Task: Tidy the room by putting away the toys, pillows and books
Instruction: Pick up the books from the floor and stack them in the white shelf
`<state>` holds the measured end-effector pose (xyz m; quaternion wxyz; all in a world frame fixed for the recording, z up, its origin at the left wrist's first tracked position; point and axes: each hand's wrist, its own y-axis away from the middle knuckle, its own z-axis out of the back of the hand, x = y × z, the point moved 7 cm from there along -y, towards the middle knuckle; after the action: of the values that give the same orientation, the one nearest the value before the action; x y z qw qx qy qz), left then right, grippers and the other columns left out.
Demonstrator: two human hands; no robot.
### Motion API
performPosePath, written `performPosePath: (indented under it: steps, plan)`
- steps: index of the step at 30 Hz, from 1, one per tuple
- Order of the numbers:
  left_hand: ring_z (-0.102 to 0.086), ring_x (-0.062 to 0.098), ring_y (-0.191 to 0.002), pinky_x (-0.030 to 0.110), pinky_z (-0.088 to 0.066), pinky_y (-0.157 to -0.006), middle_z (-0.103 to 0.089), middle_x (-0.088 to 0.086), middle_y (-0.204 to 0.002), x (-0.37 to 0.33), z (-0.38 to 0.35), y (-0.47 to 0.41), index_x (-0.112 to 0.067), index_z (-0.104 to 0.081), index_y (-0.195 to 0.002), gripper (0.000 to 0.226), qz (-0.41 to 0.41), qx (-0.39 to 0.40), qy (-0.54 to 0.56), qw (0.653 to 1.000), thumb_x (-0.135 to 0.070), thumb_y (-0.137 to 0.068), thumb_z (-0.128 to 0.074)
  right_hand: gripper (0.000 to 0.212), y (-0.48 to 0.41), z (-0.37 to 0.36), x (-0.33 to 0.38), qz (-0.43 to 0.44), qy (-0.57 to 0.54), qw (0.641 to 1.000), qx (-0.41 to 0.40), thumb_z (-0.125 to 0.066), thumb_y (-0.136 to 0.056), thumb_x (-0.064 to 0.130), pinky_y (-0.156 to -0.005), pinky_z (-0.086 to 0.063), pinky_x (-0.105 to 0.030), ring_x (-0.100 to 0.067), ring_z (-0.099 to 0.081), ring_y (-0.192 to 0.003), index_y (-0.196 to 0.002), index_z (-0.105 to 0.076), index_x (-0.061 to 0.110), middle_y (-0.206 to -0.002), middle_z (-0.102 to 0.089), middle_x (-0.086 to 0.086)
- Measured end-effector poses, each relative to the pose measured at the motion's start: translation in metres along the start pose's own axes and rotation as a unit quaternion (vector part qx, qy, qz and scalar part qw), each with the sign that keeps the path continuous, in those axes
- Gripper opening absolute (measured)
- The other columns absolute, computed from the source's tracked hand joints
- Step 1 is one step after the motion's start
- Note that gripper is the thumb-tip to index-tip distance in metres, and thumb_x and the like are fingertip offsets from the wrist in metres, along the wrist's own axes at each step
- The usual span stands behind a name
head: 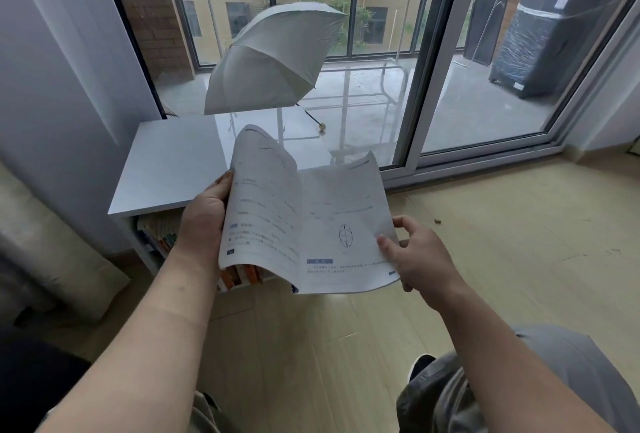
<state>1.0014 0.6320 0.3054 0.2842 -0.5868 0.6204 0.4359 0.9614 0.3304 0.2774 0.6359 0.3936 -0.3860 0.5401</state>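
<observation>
White pages of an open book [304, 224] hang in mid-air between both hands, its spine running away from the person. The left hand [204, 221] grips the left edge, and the right hand [422, 259] pinches the right page near its lower corner. The low bookshelf [173, 169], with shelved books [239, 276] inside, sits just beyond and below the book, nearer the left hand. Both forearms reach forward. The book probably needs closing first.
</observation>
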Motion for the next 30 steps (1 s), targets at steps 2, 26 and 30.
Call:
performPosePath:
  steps: [2,26,30]
  plan:
    - [-0.069,0.030,-0.083,0.046,-0.058,-0.077,-0.071,0.010,-0.103,0.002,-0.007,0.003,-0.015,-0.070,-0.125,0.035,-0.002,-0.001,-0.021,1.000,-0.038,-0.101,-0.059,0.017,0.002,-0.003,0.005,0.022,-0.060,0.998,0.005,-0.063,-0.101,0.018,-0.038,-0.041,-0.029,-0.019,-0.052,-0.050,-0.116,-0.059,0.025,-0.088,-0.074,-0.014]
    - [-0.052,0.024,-0.127,0.046,-0.046,-0.105,-0.057,0.002,-0.140,-0.030,-0.010,-0.003,-0.025,-0.051,-0.141,0.054,-0.150,-0.045,-0.603,0.782,-0.058,-0.099,-0.052,0.027,0.009,-0.061,-0.001,0.013,-0.171,0.950,0.261,-0.055,-0.104,0.013,-0.070,-0.058,-0.049,-0.039,-0.074,-0.086,-0.125,-0.069,0.020,-0.106,-0.074,-0.021]
    - [-0.066,0.014,-0.074,0.031,-0.050,-0.062,-0.073,-0.001,-0.091,-0.018,0.005,-0.007,-0.025,-0.069,-0.101,0.030,-0.044,0.018,-0.638,0.769,-0.048,-0.103,-0.051,0.026,0.003,-0.083,-0.037,-0.096,-0.236,0.925,0.281,-0.060,-0.100,0.022,-0.065,-0.064,-0.040,-0.033,-0.074,-0.097,-0.124,-0.069,0.015,-0.116,-0.072,-0.018]
